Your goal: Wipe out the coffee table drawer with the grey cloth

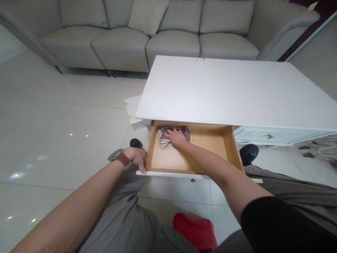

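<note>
A wooden drawer (207,147) with a white front is pulled out of the white coffee table (226,91). At its left front corner, my left hand (137,158) grips the edge, thumb over the front panel and the other fingers mostly hidden. A watch with a brown strap (122,158) is on that wrist. My right hand (176,136) reaches into the drawer and lies with spread fingers on a folded, patterned cloth (185,130). The cloth sits in the back left corner, partly covered by the hand.
A grey sofa (173,44) stands behind the table. A white box with yellow marks (134,109) is beside the table's left end. Below, between my legs, is a red plastic object (195,230), perhaps a stool. A second, closed drawer (268,136) is on the right.
</note>
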Tool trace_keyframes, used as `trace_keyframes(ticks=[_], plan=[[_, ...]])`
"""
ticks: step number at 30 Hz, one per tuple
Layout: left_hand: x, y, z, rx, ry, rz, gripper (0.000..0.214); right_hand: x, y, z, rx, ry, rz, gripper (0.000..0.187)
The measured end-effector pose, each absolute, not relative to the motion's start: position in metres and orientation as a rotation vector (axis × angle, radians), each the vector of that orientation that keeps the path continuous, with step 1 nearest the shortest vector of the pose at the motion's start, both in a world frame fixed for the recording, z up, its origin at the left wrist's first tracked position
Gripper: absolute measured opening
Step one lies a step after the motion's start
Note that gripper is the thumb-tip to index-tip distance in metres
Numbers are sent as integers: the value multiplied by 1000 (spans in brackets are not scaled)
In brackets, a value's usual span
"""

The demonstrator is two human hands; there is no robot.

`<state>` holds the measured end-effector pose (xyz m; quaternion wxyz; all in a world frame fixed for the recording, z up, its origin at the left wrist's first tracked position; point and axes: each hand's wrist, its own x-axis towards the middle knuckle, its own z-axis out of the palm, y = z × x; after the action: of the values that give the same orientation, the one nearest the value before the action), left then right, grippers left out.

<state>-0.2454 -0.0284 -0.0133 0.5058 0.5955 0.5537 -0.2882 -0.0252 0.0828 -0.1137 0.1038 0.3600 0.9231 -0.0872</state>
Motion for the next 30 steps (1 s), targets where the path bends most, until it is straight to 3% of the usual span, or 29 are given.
trace_keyframes(ticks=[8,12,16,22,30], plan=[[-242,-28,-6,1442,1321,-729,50,165,99,-105,1626,2255,-276,66],[-242,-26,-5,1447,1324,-710,40,215,79,-107,1631,2167,-384,87],[-242,-26,-5,1449,1339,-703,39,232,41,-122,1473,2130,-624,99],[-243,-26,-7,1438,1331,-710,42,251,22,-124,1379,2179,-926,95],[-246,-21,-17,1436,1278,-732,45,171,16,-115,1094,2415,-719,91]])
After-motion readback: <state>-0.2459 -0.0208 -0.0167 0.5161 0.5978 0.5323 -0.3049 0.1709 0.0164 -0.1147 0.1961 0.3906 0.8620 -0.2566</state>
